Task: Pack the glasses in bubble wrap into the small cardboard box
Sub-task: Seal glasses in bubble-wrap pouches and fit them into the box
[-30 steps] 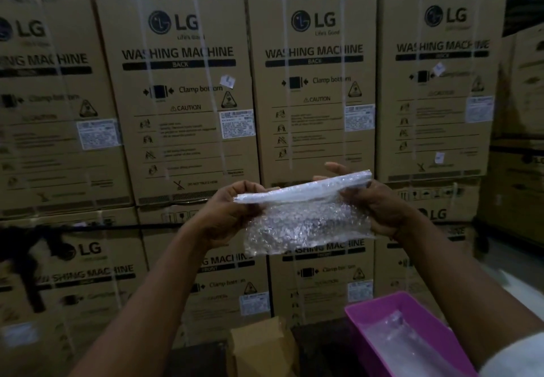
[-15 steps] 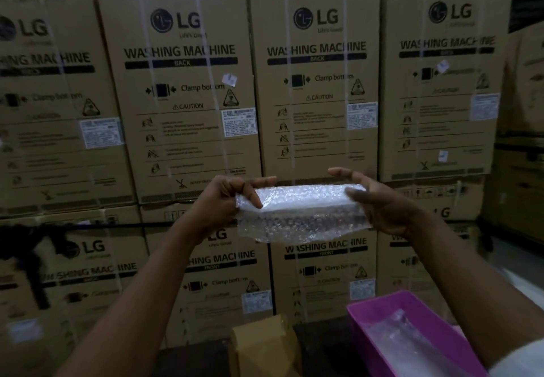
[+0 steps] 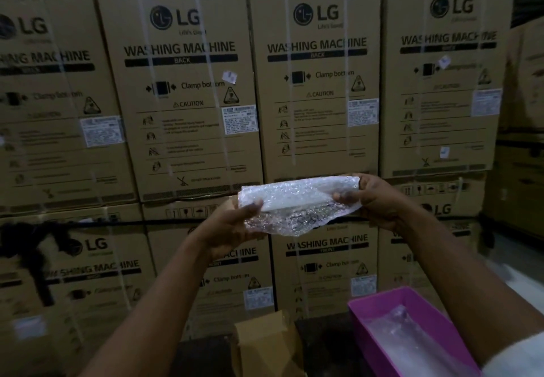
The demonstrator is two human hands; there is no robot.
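I hold a bundle of bubble wrap (image 3: 300,204) up at chest height, between both hands. A dark shape, apparently the glasses, shows through the wrap in its lower part. My left hand (image 3: 229,226) grips the bundle's left end, thumb on the front. At the right end my right hand (image 3: 374,200) pinches the wrap, with the thumb on the folded flap. The small cardboard box (image 3: 266,344) stands below at the bottom centre, its flaps up.
A pink plastic tray (image 3: 382,315) with clear plastic wrap inside sits at the bottom right. A wall of stacked large washing-machine cartons (image 3: 188,88) fills the background. The surface under the small box is dark.
The bubble wrap has been folded further round the glasses: the top flap now lies down over the front. Both hands have shifted their grip on the ends and stayed at about the same height.
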